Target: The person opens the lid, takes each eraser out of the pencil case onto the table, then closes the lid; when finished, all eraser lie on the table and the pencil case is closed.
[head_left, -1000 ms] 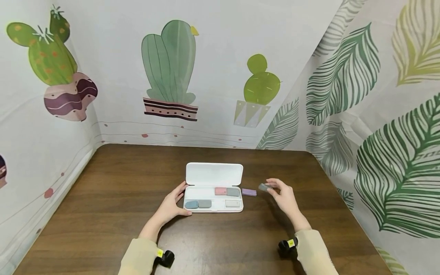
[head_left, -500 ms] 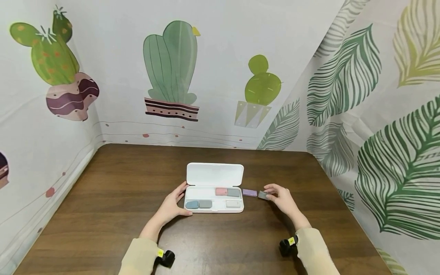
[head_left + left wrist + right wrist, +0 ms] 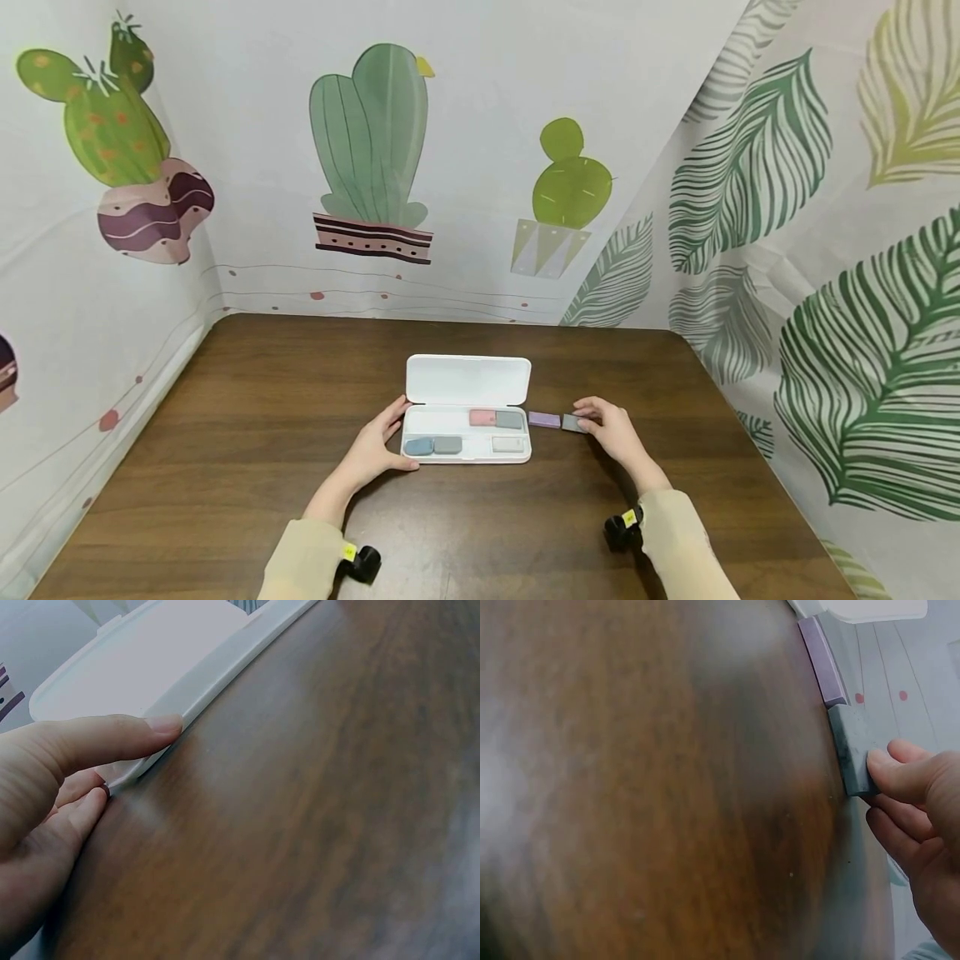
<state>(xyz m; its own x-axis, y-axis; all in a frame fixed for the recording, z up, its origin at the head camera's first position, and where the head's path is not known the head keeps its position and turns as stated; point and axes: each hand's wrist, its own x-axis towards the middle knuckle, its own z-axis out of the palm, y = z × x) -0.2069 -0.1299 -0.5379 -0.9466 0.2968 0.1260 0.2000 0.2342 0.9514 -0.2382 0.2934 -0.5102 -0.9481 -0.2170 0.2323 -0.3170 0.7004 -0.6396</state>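
Observation:
A white case lies on the table with its lid raised. My left hand grips the case's left end, the thumb along the front edge in the left wrist view. Inside lie a pink block with a grey one beside it, a blue block with another grey one, and a white block at front right. My right hand pinches a small grey rectangular block at the right end of a purple block. The purple block lies just right of the case.
The brown wooden table extends around the case. Behind it hangs a white cloth printed with cacti and leaves. A black wrist camera sits by the left sleeve, another black camera by the right sleeve.
My right hand has lowered the grey block and brought it left and nearer, in line with the purple block's right end. The left hand and case stay put.

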